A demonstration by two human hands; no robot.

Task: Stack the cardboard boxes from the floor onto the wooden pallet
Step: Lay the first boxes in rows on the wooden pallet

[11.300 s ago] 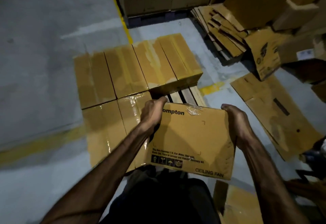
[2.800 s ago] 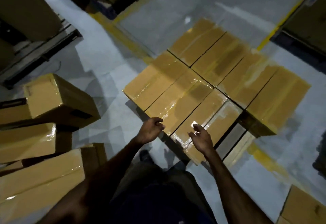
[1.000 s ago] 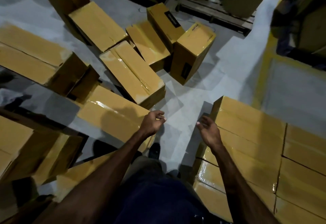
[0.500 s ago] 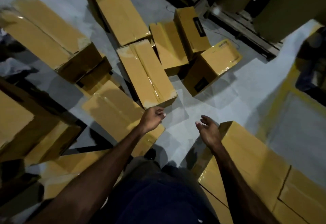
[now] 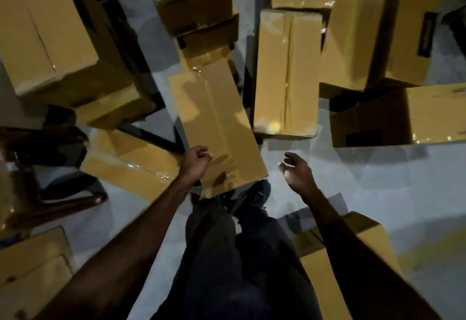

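Several taped cardboard boxes lie scattered on the grey floor. The nearest box (image 5: 216,128) lies lengthwise right in front of my feet. My left hand (image 5: 195,162) hovers at its near left edge with loosely curled fingers and holds nothing. My right hand (image 5: 296,172) hangs over bare floor to the right of that box, fingers relaxed and empty. A second long box (image 5: 287,72) lies just beyond on the right. The corner of a box stacked on the pallet (image 5: 335,256) shows at lower right under my right forearm; the pallet itself is hidden.
Bigger boxes (image 5: 50,37) pile up at the left and more boxes (image 5: 378,37) crowd the far right. A flat box (image 5: 131,165) lies at my left. Bare floor (image 5: 378,181) opens to the right. My shoe (image 5: 252,193) touches the nearest box's end.
I have turned from the pallet toward the floor boxes and stepped closer. The nearest box now lies right below my hands, and the pallet stack has slid to the lower right.
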